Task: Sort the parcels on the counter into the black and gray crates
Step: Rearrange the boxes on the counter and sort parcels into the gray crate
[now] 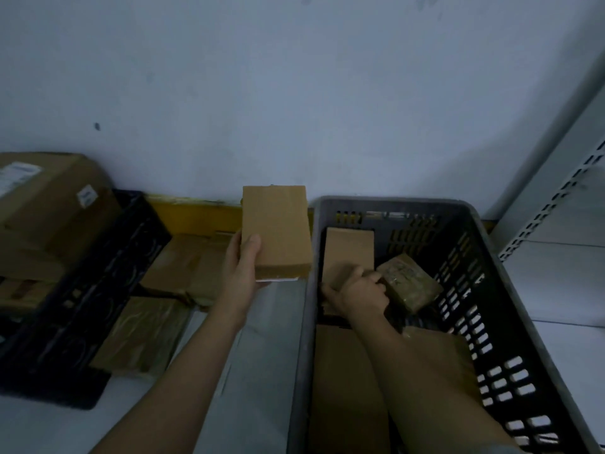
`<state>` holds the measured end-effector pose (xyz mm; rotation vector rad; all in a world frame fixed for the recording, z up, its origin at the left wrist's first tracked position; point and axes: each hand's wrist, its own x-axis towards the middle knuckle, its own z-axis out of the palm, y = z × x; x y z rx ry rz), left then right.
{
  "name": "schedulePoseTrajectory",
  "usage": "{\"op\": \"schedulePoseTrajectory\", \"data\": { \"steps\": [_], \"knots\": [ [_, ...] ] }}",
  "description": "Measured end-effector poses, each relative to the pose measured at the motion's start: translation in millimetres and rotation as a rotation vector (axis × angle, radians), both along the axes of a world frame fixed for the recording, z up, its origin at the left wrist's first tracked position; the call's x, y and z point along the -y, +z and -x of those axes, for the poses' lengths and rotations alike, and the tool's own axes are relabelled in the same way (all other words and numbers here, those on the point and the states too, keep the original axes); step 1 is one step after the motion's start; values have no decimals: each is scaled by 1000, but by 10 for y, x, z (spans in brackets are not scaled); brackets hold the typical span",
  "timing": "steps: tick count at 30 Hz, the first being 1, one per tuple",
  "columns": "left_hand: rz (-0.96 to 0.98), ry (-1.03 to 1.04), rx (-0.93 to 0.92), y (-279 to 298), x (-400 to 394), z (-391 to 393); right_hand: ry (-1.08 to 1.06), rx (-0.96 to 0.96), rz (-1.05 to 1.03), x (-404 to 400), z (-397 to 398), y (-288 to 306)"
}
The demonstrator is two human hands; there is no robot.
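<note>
my left hand point(244, 257) grips box point(276, 232), long axis upright, beside gray crate point(302, 322) left rim | right hand point(358, 291) inside, gripping parcel point(409, 281)

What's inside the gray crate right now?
In the gray crate: an upright brown box, a tilted tape-wrapped parcel that the right hand grips, and flat cardboard nearer the camera. The arm covers whatever lies beneath it.

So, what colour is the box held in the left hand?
Plain brown cardboard box, seen in the head view.

Matt cardboard parcel point(276, 231) — plastic crate point(510, 290).
</note>
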<state>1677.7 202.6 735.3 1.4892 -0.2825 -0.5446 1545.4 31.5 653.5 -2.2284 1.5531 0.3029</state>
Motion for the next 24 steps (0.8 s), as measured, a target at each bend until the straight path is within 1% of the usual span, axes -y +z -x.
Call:
{"op": "schedulePoseTrajectory", "data": {
  "steps": [2, 5, 9, 13, 19, 24],
  "knots": [
    [-18, 4, 31, 27, -110, -57, -43, 13, -19, 1, -68, 21],
    [-37, 29, 18, 31, -237, -92, -103, 49, -35, 43, -93, 9],
    [-66, 9, 22, -30, -355, -32, -78, 63, -25, 107, -70, -30],
    [-71, 17, 9, -94, -445, 41, -43, 110, 15, 117, 77, 58],
    [-92, 29, 1, -115, -565, 105, -70, 385, 136, 99, 404, 622],
    [-105, 42, -42, -244, -760, 65, -70, 568, 232, -226, 594, 1085]
  ]
}}
